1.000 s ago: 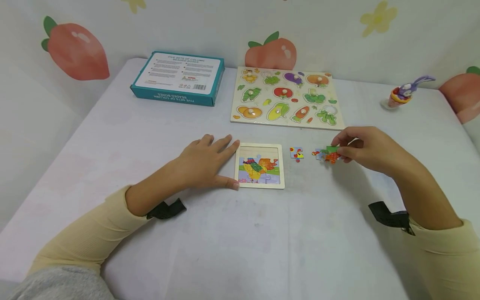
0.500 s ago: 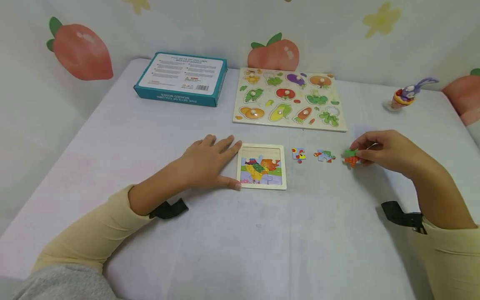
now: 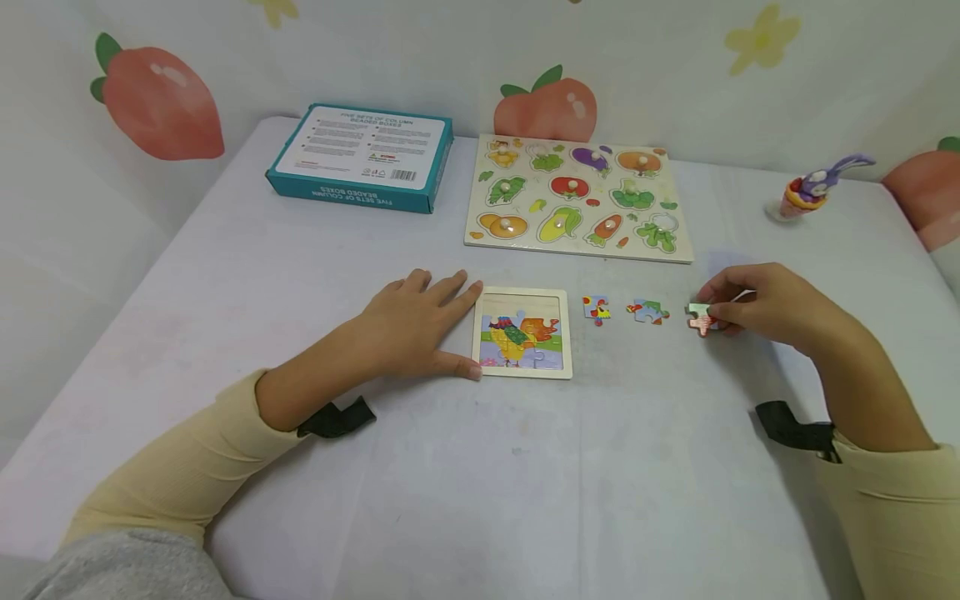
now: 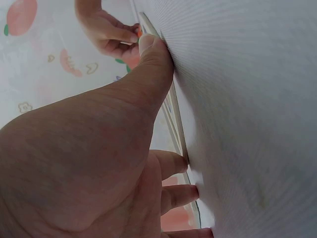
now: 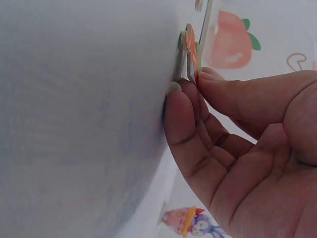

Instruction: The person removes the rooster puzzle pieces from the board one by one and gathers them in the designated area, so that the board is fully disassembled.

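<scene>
My right hand (image 3: 772, 304) pinches a jigsaw piece (image 3: 701, 320) with green and orange print between thumb and fingers. In the right wrist view this jigsaw piece (image 5: 190, 52) is tilted, its lower edge close over the table. My left hand (image 3: 423, 325) lies spread at the left side of a small wooden puzzle frame (image 3: 567, 333), thumb and index fingertips at its rim. Inside the frame, joined pieces (image 3: 517, 337) form part of a bird picture, with bare wood above them. Two loose jigsaw pieces, one with a chick (image 3: 597, 308) and one blue and green (image 3: 649, 312), lie between frame and right hand.
A vegetable peg puzzle board (image 3: 577, 198) lies behind the frame. To its left is a teal-edged box (image 3: 360, 157). A small purple rabbit figure in a cone (image 3: 810, 192) stands at the back right, near the printed curtain (image 3: 652, 75).
My right hand has moved right with the pinched piece, away from the blue and green piece, which now lies uncovered. The held piece has tipped and catches light. My left hand stays put.
</scene>
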`<state>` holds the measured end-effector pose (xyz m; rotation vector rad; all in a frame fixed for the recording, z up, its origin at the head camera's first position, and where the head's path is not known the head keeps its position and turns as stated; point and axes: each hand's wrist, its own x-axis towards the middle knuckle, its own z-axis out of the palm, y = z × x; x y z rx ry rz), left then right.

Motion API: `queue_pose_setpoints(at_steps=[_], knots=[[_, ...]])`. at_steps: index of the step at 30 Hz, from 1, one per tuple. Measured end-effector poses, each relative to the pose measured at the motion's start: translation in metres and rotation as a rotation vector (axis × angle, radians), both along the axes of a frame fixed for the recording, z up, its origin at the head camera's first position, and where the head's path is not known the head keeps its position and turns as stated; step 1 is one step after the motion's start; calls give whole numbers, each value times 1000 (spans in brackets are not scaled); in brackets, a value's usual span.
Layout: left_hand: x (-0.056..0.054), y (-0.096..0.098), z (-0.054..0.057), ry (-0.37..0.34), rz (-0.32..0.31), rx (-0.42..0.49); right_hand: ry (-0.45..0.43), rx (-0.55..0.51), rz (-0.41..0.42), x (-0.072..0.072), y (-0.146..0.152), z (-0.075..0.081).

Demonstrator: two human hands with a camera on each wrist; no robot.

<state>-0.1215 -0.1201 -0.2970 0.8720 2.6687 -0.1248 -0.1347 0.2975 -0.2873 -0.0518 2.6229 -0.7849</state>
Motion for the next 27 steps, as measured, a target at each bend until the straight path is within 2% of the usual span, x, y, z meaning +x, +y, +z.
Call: queue_pose_setpoints(at_steps=[11, 16, 21, 27], knots=[[0, -1, 2, -8, -1, 0, 2, 40, 10, -2, -3, 0], [0, -1, 1, -7, -1, -4, 55, 62, 28, 0, -11, 2], [0, -1, 1, -1, -3, -8, 110, 77, 100, 2, -37, 7], [0, 0, 0, -1, -5, -7, 156, 47, 190, 4, -81, 15]])
